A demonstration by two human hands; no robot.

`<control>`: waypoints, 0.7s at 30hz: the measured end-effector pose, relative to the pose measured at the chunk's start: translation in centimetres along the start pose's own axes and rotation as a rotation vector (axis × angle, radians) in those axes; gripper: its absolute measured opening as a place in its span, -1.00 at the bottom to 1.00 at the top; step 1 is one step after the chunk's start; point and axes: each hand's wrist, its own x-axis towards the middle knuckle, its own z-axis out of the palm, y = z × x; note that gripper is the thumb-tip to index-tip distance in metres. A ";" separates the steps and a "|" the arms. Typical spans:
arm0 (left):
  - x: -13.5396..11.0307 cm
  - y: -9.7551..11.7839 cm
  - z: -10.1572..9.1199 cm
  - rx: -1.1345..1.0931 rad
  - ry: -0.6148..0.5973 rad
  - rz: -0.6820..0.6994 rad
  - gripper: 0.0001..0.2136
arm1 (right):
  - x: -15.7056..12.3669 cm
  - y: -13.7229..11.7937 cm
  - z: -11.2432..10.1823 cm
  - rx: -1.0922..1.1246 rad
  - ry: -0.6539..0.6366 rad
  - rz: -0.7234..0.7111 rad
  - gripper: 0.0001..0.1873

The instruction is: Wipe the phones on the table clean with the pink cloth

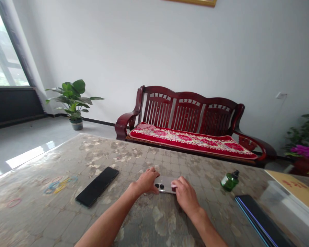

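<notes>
A light silver phone [167, 183] lies on the table in front of me, its back up and dark camera lenses at its left end. My left hand [147, 180] is closed on that left end, thumb on the near edge and fingers along the far edge. Over the right end, my right hand [184, 192] has its fingers pinched on a small whitish piece [173, 186], perhaps cloth or tissue, which touches the phone's back. The fingers partly hide this piece.
A black phone [97, 187] lies to the left, beside coloured rubber bands [57, 185]. On the right are a green pump bottle [230, 180], dark flat devices [260, 219] and a yellowish box [296, 188]. Beyond the patterned table [134, 157] stands a wooden bench [187, 109].
</notes>
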 end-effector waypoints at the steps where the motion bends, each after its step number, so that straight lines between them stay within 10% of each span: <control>1: 0.0 0.0 0.0 -0.002 0.000 -0.003 -0.44 | 0.1 0.6 -0.2 -0.023 0.009 0.030 -0.63; 12: 0.0 0.1 0.0 0.003 0.003 -0.014 -0.41 | 1.3 -2.8 1.0 -0.034 0.002 -0.042 -0.70; 21: 0.2 0.0 0.3 -0.002 -0.004 -0.022 -0.39 | 1.6 1.3 -0.2 -0.089 0.041 0.122 -0.67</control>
